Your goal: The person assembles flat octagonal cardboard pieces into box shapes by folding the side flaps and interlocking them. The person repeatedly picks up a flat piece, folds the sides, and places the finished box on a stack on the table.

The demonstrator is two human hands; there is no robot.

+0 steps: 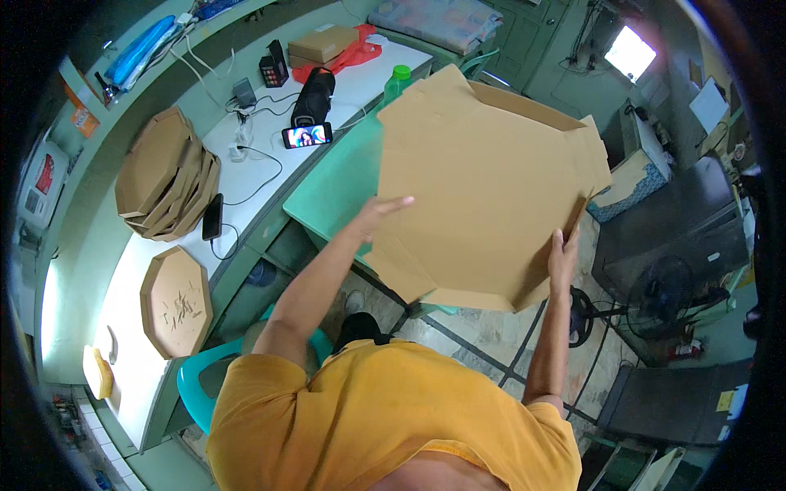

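Observation:
In front of me is a large octagonal cardboard box piece, brown and partly folded. Its far-right and lower-right side walls stand up, while flaps at its left and lower left lie nearly flat. My left hand grips the left edge, one digit stretched across the inner face and the other fingers mostly hidden. At the lower-right edge, my right hand is closed around a raised wall, thumb on the near side. Beneath the cardboard a green table shows in part.
Left, a white counter bears stacked octagonal cardboard trays, one tray with small scraps, a dark phone, a propped lit phone and a black cylindrical speaker. A teal chair stands close by; right, a black fan.

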